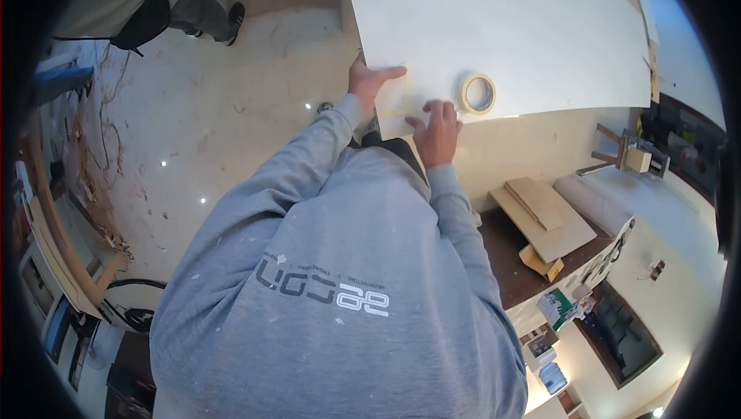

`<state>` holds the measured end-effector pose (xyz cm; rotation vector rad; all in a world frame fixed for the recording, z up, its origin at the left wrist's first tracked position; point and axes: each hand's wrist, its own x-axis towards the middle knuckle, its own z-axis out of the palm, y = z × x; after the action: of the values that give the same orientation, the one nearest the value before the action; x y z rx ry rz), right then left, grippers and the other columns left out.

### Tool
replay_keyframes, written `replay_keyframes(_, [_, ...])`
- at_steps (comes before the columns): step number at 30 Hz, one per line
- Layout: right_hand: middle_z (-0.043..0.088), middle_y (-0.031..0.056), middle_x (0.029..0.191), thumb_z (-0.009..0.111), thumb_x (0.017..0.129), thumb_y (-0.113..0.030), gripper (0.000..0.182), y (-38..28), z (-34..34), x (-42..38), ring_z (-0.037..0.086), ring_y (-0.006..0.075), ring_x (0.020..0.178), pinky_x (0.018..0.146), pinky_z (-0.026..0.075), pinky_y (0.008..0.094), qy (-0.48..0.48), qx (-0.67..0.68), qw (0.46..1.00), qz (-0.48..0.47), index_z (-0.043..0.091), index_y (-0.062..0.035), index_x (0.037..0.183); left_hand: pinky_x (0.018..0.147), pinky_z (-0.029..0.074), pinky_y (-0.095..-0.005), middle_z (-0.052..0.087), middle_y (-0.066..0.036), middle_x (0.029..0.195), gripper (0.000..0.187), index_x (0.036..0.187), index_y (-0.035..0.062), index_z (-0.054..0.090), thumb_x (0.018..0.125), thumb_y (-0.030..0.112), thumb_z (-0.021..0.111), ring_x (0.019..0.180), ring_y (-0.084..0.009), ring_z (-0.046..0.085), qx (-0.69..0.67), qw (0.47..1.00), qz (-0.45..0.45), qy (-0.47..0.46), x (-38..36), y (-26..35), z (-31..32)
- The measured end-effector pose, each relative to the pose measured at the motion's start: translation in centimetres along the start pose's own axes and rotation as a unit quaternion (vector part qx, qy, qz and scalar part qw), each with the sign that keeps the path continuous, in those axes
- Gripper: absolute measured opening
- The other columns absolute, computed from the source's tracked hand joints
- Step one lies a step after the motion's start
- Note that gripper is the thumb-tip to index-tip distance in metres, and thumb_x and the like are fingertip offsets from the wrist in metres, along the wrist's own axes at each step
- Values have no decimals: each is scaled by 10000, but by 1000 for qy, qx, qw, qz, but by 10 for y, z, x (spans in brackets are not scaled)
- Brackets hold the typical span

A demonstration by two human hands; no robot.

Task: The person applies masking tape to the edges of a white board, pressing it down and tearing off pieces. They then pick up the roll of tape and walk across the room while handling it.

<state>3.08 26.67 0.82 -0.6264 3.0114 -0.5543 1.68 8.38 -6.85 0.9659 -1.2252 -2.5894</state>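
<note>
A large white panel (509,33) lies in front of me. At its near left corner my left hand (372,81) rests on the edge, thumb stretched out over the surface and the other fingers mostly out of sight. My right hand (438,135) is at the near edge, fingers bent and thumb apart, with nothing visible between them. Between the hands a faint pale yellow strip (409,86) shows on the panel. Just right of my right hand, a roll of yellowish tape (466,95) lies flat.
A person (204,6) stands at the upper left, partly in view. Boards (540,218) lie on a dark brown surface (505,253) at the right. Wood pieces (58,257) and debris line the left side. A small wooden block (637,160) is at the far right.
</note>
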Motion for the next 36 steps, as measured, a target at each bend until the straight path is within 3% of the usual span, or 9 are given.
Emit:
replay_keyframes(7, [624, 105, 1016, 848, 801, -130, 293, 38, -35, 50, 624, 344, 982, 840, 479, 488, -19, 132, 991, -27, 636, -77, 996, 830, 629, -380, 724, -133, 1101, 616, 1192, -2, 587, 683, 23, 934, 933, -250, 741, 7, 998, 29, 52, -2, 5, 9])
replay_keyframes(14, [629, 76, 1254, 769, 803, -36, 463, 106, -43, 25, 551, 306, 1280, 1053, 414, 520, -13, -160, 983, -89, 642, -149, 1234, 835, 634, -405, 718, -146, 1106, 653, 1226, -14, 556, 695, 27, 934, 941, -268, 742, 0, 999, 7, 51, 1, 2, 5])
replay_keyframes(17, [666, 47, 1220, 800, 793, -89, 382, 112, -46, 25, 561, 302, 1261, 1092, 363, 514, -49, -166, 982, -80, 687, -139, 1155, 899, 618, -417, 684, -164, 1195, 759, 1298, -8, 521, 682, 64, 957, 1035, -281, 718, 11, 999, -47, -4, 6, 5, -1])
replay_keyframes(21, [716, 27, 1105, 826, 784, -131, 254, 136, -62, 6, 569, 295, 1237, 1091, 352, 511, -70, -99, 990, -72, 733, -122, 1020, 964, 570, -424, 624, -204, 1308, 895, 1437, -26, 423, 733, 152, 947, 1158, -311, 660, 211, 969, 101, 86, -2, 3, -4])
replay_keyframes(23, [733, 49, 1031, 823, 796, -129, 189, 139, -76, -9, 619, 303, 1147, 1042, 411, 492, -40, -60, 996, -54, 745, -112, 967, 978, 548, -422, 600, -223, 1339, 959, 1496, -33, 365, 761, 204, 934, 1190, -332, 637, 412, 853, 256, 191, -14, -12, -13])
replay_keyframes(24, [734, 53, 1014, 811, 825, -124, 177, 141, -84, -12, 638, 281, 1077, 991, 443, 458, -49, 47, 998, 4, 740, -101, 986, 958, 540, -419, 628, -193, 1325, 812, 1479, -3, 460, 817, 204, 884, 1172, -330, 642, 462, 795, 344, 190, -40, 3, 0])
replay_keyframes(26, [736, 62, 980, 787, 883, -113, 156, 144, -98, -20, 676, 236, 938, 888, 505, 391, -64, 263, 956, 114, 730, -78, 1024, 1020, 532, -408, 626, -136, 1376, 686, 1449, 47, 543, 844, 141, 854, 1253, -281, 616, 462, 828, 317, 9, -83, 26, 27])
replay_keyframes(30, [704, 21, 930, 732, 986, -144, 165, 136, -125, -43, 638, 111, 815, 743, 503, 279, -77, 562, 809, 152, 697, -6, 1070, 1059, 527, -403, 645, -59, 1400, 488, 1358, 96, 670, 887, 75, 798, 1308, -211, 600, 420, 826, 220, -304, -135, 42, 95])
replay_keyframes(36, [659, -16, 924, 724, 1012, -185, 230, 137, -136, -73, 567, 59, 806, 724, 468, 249, -95, 622, 765, 138, 674, 16, 1114, 1050, 538, -389, 669, -67, 1360, 481, 1365, 88, 675, 905, 126, 811, 1263, -197, 628, 457, 791, 180, -364, -164, 41, 162])
